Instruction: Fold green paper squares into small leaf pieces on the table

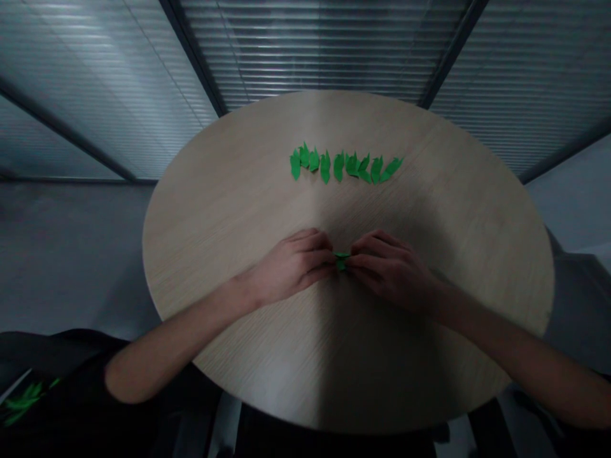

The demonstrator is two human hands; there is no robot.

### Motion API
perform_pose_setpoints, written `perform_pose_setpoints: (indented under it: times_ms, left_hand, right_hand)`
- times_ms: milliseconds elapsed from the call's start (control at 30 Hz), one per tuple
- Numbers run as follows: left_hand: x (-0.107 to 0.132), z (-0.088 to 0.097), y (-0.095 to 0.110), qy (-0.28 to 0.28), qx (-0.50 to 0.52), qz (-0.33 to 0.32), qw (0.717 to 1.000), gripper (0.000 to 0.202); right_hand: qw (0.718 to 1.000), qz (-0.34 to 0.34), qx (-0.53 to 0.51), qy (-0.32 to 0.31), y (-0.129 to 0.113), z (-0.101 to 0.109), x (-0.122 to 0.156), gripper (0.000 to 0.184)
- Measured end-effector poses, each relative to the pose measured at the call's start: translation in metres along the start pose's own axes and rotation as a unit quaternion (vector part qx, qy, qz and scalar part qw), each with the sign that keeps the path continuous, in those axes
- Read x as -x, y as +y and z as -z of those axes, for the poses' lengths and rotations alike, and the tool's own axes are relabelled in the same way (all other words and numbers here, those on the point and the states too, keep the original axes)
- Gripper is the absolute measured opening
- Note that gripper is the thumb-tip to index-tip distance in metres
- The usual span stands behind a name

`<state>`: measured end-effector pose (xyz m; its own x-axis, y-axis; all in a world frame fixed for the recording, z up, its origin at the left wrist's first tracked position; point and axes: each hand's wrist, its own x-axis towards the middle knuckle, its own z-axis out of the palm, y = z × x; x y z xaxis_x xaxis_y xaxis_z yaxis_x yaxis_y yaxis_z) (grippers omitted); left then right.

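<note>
A small green piece of folded paper [341,259] is pinched between my two hands over the middle of the table. My left hand [303,262] grips its left side with closed fingertips. On the other side, my right hand [386,267] has its fingers closed on the right end. Fingers cover much of the piece, so its full shape is hidden. Beyond the hands lies a row of several green folded paper pieces [338,166] with pointed tips, some touching or overlapping.
The round wooden table [229,191] fills the centre, with a dark shadow across its near right part. Glass panels with blinds [324,51] stand behind it. At the lower left, more green pieces [23,401] rest near a dark chair or bag I cannot make out.
</note>
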<state>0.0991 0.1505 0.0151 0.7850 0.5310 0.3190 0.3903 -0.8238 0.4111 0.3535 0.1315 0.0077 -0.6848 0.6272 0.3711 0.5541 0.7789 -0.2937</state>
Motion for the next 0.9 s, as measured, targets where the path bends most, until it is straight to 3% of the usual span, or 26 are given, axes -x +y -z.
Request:
perform_pose_setpoints:
  times_ms: [367, 700, 900]
  left_hand:
    - [-0.0012, -0.0008, -0.002, 0.0, -0.012, -0.016, 1.0, 0.026]
    - [-0.0022, -0.0002, -0.001, 0.001, -0.022, -0.015, 1.0, 0.025]
    - [-0.0023, -0.0008, -0.0014, 0.008, 0.009, 0.002, 1.0, 0.019]
  right_hand:
    - [0.997, -0.042, -0.059, 0.009, 0.0011, -0.0036, -0.0002, 0.011]
    - [0.998, -0.037, -0.054, 0.022, -0.0021, -0.0085, -0.0006, 0.011]
    - [0.992, -0.083, -0.09, 0.027, -0.0051, -0.0058, -0.004, 0.006]
